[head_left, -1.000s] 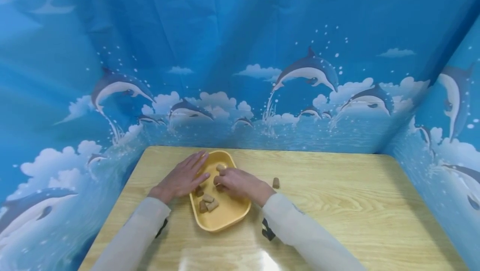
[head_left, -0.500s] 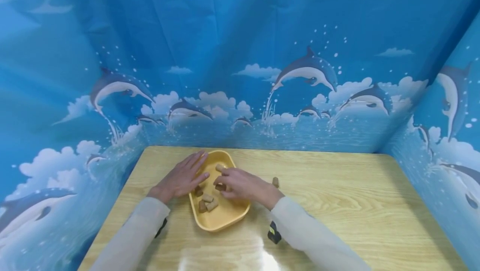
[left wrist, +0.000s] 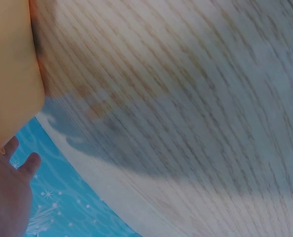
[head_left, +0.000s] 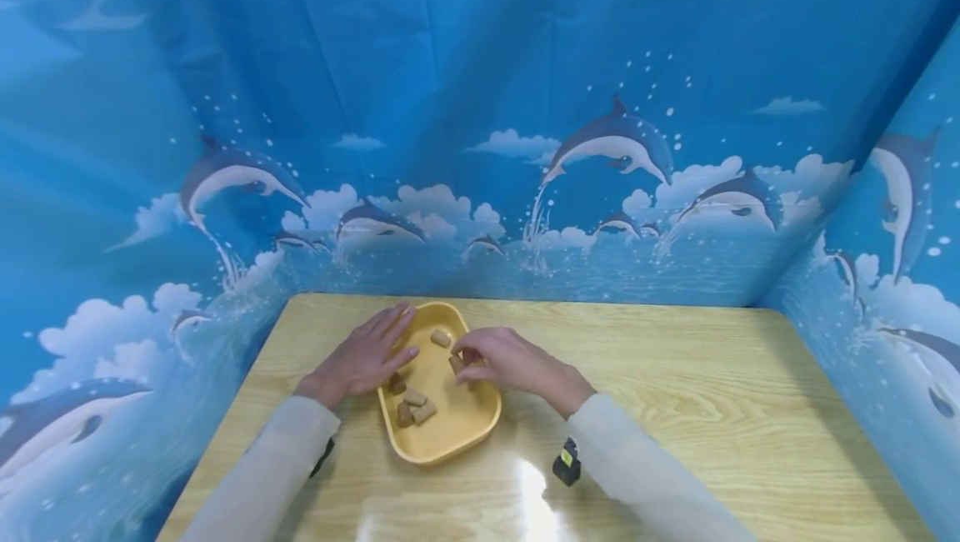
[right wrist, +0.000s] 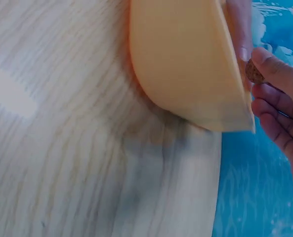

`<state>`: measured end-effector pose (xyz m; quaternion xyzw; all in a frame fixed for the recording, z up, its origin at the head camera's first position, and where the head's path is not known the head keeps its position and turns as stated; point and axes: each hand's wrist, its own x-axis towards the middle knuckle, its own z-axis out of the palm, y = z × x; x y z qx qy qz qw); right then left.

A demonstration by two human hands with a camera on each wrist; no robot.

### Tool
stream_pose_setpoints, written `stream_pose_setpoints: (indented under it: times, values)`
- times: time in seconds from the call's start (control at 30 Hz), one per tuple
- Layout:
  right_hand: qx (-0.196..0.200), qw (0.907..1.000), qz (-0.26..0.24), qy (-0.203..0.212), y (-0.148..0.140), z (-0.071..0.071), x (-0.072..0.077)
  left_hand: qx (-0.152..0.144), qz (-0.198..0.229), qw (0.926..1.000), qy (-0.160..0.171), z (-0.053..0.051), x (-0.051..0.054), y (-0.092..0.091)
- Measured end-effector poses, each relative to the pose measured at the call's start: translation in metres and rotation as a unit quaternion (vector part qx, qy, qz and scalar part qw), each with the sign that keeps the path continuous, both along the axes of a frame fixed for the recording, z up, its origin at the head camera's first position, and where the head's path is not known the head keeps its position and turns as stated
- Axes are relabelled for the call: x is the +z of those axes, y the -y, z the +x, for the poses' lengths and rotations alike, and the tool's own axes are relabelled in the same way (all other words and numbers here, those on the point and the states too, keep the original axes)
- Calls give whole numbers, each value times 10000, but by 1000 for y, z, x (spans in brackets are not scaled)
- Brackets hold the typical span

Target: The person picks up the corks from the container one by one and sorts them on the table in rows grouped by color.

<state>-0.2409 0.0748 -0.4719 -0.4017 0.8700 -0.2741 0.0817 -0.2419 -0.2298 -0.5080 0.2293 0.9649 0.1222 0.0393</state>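
Note:
A yellow tray (head_left: 450, 434) stands on the table with several corks lying in it; one cork (head_left: 441, 338) is near its far end and a group (head_left: 423, 412) lies toward the near left. My left hand (head_left: 363, 360), fingers straight, rests over the tray's left rim. Over the right side of the tray, my right hand (head_left: 517, 365) pinches a cork (head_left: 457, 363). The right wrist view shows that cork (right wrist: 254, 72) between thumb and fingers of the right hand (right wrist: 284, 98), beside the tray wall (right wrist: 186, 64). In the left wrist view, part of the left hand (left wrist: 8, 192) shows beside the tray (left wrist: 13, 74).
The wooden table (head_left: 675, 409) extends to the right of the tray. A blue curtain (head_left: 480, 108) printed with dolphins and clouds hangs behind the table and along both sides.
My right hand has moved right and slightly up with a cork, uncovering the cork near the far end. The cork right of the tray is now out of sight behind that hand. The left hand stays.

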Motion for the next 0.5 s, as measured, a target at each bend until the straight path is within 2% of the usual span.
stream_pose_setpoints:
  times: [0.1, 0.2, 0.5]
  values:
    - [-211, 9991, -173, 321, -11, -1, 1, 2, 5, 10000, 50, 1, 0, 0]
    - [-403, 9979, -252, 433, -23, -2, 3, 6, -4, 10000, 73, 1, 1, 0]
    - [-853, 9951, -364, 349, -57, -6, 0, 1, 27, 9999, 111, 1, 2, 1]
